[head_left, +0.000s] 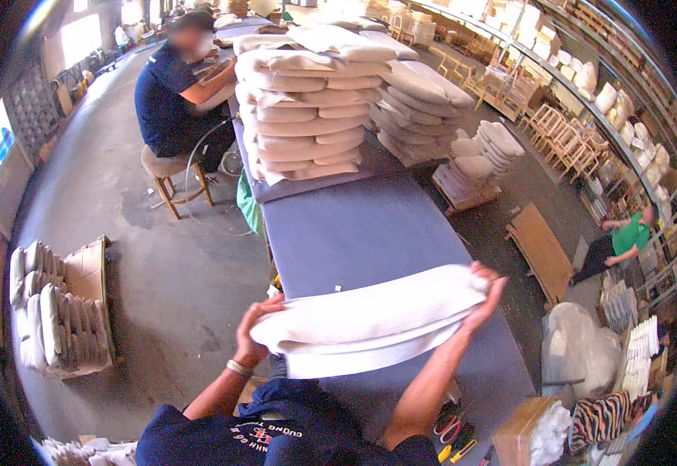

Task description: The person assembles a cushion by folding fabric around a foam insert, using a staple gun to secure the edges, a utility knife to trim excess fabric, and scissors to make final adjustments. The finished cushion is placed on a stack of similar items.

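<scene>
Between my two hands is a small stack of long white padded cushions (369, 311), raised over the near part of the blue-grey worktable (346, 225). My left hand (255, 330) is closed on their left end, and a light band circles that wrist. At the opposite end my right hand (487, 299) grips the stack, fingers wrapped over the edge. The undersides of the cushions are hidden. Farther along the table rises a tall pile of similar off-white cushions (303, 116), with a second pile (424, 105) beside it on the right.
A person in dark clothes (171, 89) sits on a stool (175, 175) at the table's far left. Cushions stand on a cart (94, 311) at left. Scissors (449, 426) and screwdrivers (463, 452) lie by my right elbow. Another person (626, 237) is near the right shelves.
</scene>
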`<action>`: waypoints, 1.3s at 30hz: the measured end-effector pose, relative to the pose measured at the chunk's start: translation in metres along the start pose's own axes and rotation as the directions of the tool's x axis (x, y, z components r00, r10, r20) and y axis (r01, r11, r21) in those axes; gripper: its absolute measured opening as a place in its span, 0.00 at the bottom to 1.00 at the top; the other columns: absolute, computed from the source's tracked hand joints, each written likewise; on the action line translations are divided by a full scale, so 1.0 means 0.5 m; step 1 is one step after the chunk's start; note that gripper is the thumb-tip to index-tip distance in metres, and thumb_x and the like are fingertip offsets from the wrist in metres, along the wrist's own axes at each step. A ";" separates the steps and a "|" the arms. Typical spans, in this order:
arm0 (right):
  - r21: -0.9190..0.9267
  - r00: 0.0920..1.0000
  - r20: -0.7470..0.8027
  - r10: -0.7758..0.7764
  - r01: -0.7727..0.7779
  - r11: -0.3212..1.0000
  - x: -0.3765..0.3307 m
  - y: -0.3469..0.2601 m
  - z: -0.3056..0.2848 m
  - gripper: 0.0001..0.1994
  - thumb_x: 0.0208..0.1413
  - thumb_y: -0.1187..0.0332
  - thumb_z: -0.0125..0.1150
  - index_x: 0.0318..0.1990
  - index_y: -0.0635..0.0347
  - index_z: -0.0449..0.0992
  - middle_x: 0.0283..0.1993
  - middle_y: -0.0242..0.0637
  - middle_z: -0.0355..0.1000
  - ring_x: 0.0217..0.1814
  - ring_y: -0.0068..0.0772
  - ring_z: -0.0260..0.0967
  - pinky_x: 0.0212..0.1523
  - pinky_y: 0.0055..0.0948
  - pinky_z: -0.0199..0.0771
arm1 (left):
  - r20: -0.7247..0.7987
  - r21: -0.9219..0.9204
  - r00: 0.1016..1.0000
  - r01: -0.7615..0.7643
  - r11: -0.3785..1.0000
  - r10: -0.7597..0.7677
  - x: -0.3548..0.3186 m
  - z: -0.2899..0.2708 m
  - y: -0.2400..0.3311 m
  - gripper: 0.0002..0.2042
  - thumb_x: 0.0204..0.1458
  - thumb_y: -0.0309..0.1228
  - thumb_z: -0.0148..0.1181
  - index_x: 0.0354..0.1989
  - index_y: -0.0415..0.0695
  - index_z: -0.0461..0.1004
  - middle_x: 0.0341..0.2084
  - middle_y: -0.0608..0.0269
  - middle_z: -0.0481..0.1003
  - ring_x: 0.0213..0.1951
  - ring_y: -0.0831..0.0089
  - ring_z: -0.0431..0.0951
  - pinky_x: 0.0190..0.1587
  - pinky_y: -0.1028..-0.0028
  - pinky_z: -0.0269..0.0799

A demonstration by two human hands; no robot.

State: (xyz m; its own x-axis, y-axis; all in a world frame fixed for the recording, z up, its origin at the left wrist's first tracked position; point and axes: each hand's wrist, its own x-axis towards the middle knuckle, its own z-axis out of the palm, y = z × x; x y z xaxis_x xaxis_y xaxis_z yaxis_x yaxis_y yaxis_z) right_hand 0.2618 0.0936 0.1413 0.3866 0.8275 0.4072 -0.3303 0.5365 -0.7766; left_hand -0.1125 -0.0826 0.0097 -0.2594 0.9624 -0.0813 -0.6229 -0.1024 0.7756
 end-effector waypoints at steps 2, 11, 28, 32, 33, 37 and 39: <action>-0.194 0.990 0.042 -0.135 0.141 0.971 0.034 -0.106 0.010 0.29 0.74 0.44 0.32 0.35 0.56 0.75 0.41 0.40 0.75 0.56 0.40 0.70 0.67 0.44 0.60 | 0.180 0.156 0.975 0.105 0.982 -0.132 0.009 0.042 -0.072 0.26 0.68 0.47 0.44 0.54 0.34 0.77 0.66 0.47 0.67 0.67 0.58 0.66 0.71 0.61 0.58; -0.441 0.949 0.263 -0.173 0.278 0.853 -0.022 -0.096 -0.029 0.40 0.73 0.40 0.20 0.42 0.62 0.80 0.49 0.44 0.80 0.63 0.43 0.69 0.72 0.42 0.56 | 0.700 0.487 0.650 -0.131 0.864 -0.296 0.059 0.338 -0.123 0.30 0.68 0.47 0.52 0.71 0.39 0.62 0.68 0.52 0.66 0.69 0.63 0.63 0.71 0.63 0.57; -0.406 0.909 0.298 -0.292 0.398 0.823 -0.040 -0.071 0.058 0.28 0.76 0.51 0.28 0.53 0.61 0.76 0.59 0.44 0.76 0.71 0.48 0.63 0.74 0.43 0.53 | 0.805 0.363 0.582 -0.637 0.680 0.116 0.105 0.497 -0.052 0.26 0.65 0.32 0.54 0.70 0.35 0.62 0.65 0.45 0.68 0.67 0.57 0.67 0.68 0.63 0.61; -0.420 0.904 0.330 -0.271 0.398 0.815 -0.050 -0.066 0.064 0.30 0.75 0.49 0.31 0.54 0.64 0.76 0.59 0.45 0.75 0.73 0.44 0.61 0.76 0.44 0.49 | 0.741 0.437 0.667 -0.569 0.697 0.080 0.099 0.479 -0.032 0.22 0.64 0.29 0.50 0.66 0.36 0.68 0.62 0.45 0.71 0.64 0.53 0.71 0.66 0.61 0.65; -0.410 0.895 0.351 -0.276 0.412 0.814 -0.049 -0.066 0.065 0.29 0.75 0.49 0.31 0.54 0.65 0.76 0.59 0.46 0.75 0.72 0.45 0.62 0.76 0.45 0.49 | 0.736 0.438 0.672 -0.569 0.696 0.086 0.094 0.474 -0.034 0.22 0.62 0.25 0.51 0.65 0.36 0.69 0.63 0.43 0.71 0.64 0.49 0.72 0.67 0.59 0.65; -0.316 0.870 0.432 -0.238 0.393 0.864 -0.038 -0.076 0.058 0.29 0.74 0.49 0.34 0.52 0.67 0.75 0.56 0.50 0.77 0.69 0.46 0.65 0.76 0.45 0.49 | 0.781 0.413 0.587 -0.741 0.530 0.212 0.050 0.482 -0.021 0.22 0.61 0.29 0.54 0.64 0.38 0.70 0.64 0.41 0.69 0.61 0.47 0.74 0.64 0.58 0.67; -0.214 0.859 0.477 -0.185 0.318 0.924 -0.022 -0.083 0.043 0.28 0.73 0.50 0.39 0.52 0.70 0.74 0.51 0.53 0.79 0.66 0.46 0.69 0.76 0.46 0.51 | 0.817 0.414 0.540 -0.794 0.445 0.202 0.015 0.486 -0.010 0.23 0.61 0.32 0.56 0.64 0.38 0.71 0.64 0.41 0.68 0.59 0.45 0.74 0.62 0.57 0.69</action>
State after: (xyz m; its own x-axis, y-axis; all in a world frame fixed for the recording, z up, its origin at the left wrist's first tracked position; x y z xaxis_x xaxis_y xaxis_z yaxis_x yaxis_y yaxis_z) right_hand 0.2527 0.0656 0.1795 -0.0170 0.6907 0.7229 0.0017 0.7230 -0.6908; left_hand 0.0678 -0.0136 0.1573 0.3370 0.7045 0.6245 0.2342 -0.7052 0.6692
